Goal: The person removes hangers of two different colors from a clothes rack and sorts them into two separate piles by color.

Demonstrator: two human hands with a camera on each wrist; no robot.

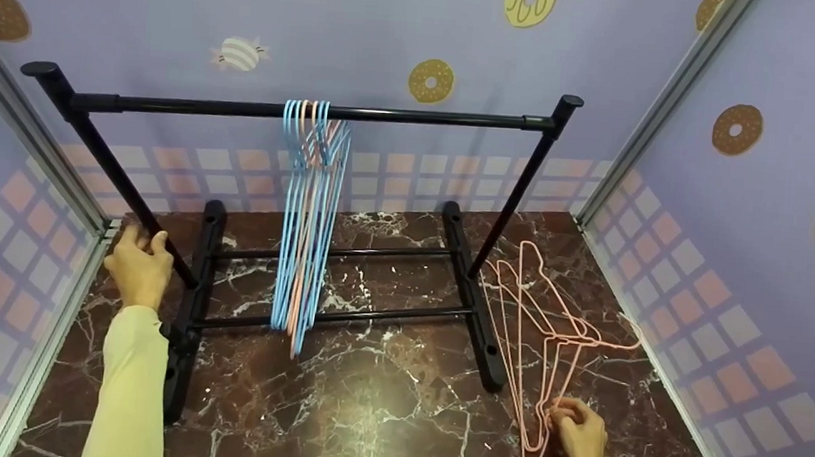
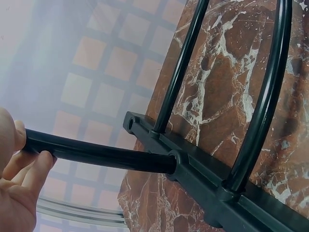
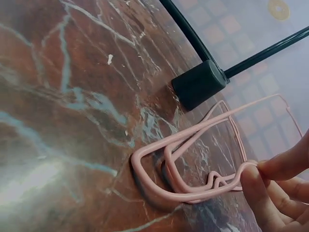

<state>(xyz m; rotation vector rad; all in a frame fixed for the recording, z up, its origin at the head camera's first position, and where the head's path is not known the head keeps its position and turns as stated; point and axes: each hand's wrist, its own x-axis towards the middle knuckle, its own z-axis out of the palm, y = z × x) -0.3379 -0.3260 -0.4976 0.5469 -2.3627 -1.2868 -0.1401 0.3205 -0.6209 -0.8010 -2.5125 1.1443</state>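
A black garment rack stands on the marbled surface, with a bunch of blue and pink hangers hooked over its top bar left of the middle. Low on the rack's left upright, my left hand grips the black pole, thumb on one side and fingers on the other. To the right of the rack, several pink hangers lie overlapping. My right hand pinches the wire of a pink hanger between thumb and forefinger, near its rounded end.
Purple patterned walls close in the back and both sides. The rack's right foot lies just left of the loose hangers. Two low crossbars join the feet close above the brown marbled surface.
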